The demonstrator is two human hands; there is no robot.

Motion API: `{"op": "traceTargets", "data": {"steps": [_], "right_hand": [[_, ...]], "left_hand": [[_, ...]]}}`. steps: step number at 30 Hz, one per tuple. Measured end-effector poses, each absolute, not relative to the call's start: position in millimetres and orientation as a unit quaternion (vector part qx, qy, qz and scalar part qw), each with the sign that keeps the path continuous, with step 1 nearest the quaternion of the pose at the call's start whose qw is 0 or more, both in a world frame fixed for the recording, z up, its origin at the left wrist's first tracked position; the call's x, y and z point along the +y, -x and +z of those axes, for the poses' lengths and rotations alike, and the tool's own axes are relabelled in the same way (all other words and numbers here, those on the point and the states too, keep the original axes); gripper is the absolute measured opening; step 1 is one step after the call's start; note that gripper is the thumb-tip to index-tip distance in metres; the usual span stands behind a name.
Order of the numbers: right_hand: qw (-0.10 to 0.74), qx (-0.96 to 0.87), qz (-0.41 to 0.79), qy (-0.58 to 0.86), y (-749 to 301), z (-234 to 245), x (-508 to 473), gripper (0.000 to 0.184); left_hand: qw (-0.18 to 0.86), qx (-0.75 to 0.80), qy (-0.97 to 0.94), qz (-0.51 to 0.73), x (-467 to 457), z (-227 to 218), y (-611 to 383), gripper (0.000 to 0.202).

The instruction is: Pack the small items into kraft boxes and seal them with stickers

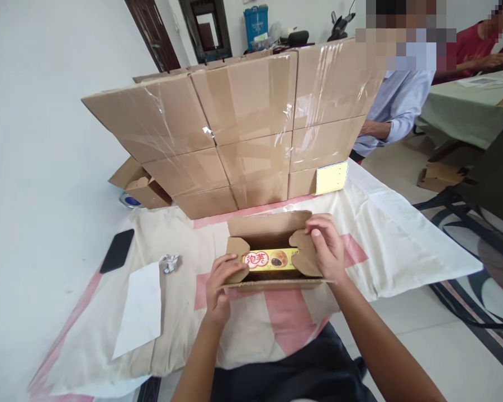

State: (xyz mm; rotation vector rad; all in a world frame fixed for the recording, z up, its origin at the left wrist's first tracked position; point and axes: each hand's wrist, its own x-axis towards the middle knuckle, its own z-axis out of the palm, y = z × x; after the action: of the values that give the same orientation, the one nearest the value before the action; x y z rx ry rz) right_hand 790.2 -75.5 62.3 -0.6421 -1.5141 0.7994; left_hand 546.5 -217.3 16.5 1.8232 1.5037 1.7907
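A small open cardboard box [272, 254] sits on a pink-and-white cloth [385, 234], a yellow snack packet [270, 259] inside. The left hand [220, 287] pinches the box's left flap; the right hand [327, 245] presses the right flap, fingers together. Nearby lie a phone [117, 250], 1 paper sheet [140, 310], probably crumpled foil [170, 263], and a taped carton wall [243, 128].

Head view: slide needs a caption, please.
Left hand and right hand hold cardboard box flaps over a yellow snack pack.

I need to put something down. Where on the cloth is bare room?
Free: the cloth right of the right hand, up to its edge. Narrow: between the open carton and the box stack. Crowded left: phone, paper, foil.
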Motion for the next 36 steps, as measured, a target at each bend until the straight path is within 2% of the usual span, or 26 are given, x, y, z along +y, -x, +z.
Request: {"op": "traceTargets", "data": {"steps": [2,5,8,10,12,15,18,22,24,26,28,29,31,33,36], "right_hand": [[0.622,-0.645,0.302,0.325,-789.1,58.1,-77.6,0.024],[0.593,-0.624,0.368,0.353,-788.0,43.3,-79.1,0.032],[0.597,-0.609,0.421,0.309,-787.0,25.2,-76.1,0.028],[0.604,-0.615,0.427,0.272,-786.9,18.7,-72.2,0.032],[0.597,-0.629,0.431,0.249,-787.4,18.4,-67.7,0.041],[0.570,-0.637,0.464,0.234,-787.8,24.4,-60.1,0.032],[0.538,-0.633,0.513,0.218,-786.2,29.0,-53.1,0.015],[0.500,-0.646,0.537,0.209,-784.6,30.7,-51.0,0.012],[0.466,-0.672,0.533,0.218,-788.2,32.4,-49.3,0.015],[0.428,-0.698,0.524,0.235,-796.5,35.3,-40.5,0.030],[0.428,-0.697,0.508,0.272,-808.0,38.8,-21.1,0.048],[0.440,-0.688,0.492,0.300,-813.6,40.2,-8.0,0.051],[0.453,-0.671,0.457,0.367,-822.0,41.1,20.2,0.041],[0.424,-0.663,0.448,0.424,-824.3,38.1,43.4,0.028],[0.380,-0.643,0.477,0.464,-818.6,28.3,56.7,0.029]], "left_hand": [[0.104,0.548,-0.560,0.613,-219.4,11.2,-549.8,0.048],[0.150,0.582,-0.504,0.620,-215.8,10.7,-552.8,0.061],[0.175,0.569,-0.503,0.627,-210.1,14.4,-555.1,0.068],[0.184,0.565,-0.514,0.619,-208.4,17.8,-556.1,0.067],[0.181,0.570,-0.533,0.599,-209.1,21.5,-556.4,0.056],[0.124,0.575,-0.578,0.566,-213.4,27.1,-554.9,0.038],[0.029,0.591,-0.621,0.514,-220.6,36.5,-553.4,0.034],[-0.085,0.650,-0.667,0.354,-228.7,61.0,-565.3,0.025],[-0.123,0.667,-0.684,0.267,-229.0,73.8,-580.6,0.032],[-0.136,0.663,-0.705,0.213,-226.9,82.0,-597.3,0.051],[-0.142,0.659,-0.716,0.181,-224.4,84.1,-608.8,0.059],[-0.149,0.660,-0.717,0.169,-223.6,83.3,-610.9,0.058],[-0.168,0.665,-0.714,0.143,-223.6,79.7,-607.1,0.055],[-0.184,0.662,-0.716,0.119,-225.4,76.0,-595.4,0.054],[-0.195,0.661,-0.718,0.097,-227.3,73.2,-574.5,0.055]]}}
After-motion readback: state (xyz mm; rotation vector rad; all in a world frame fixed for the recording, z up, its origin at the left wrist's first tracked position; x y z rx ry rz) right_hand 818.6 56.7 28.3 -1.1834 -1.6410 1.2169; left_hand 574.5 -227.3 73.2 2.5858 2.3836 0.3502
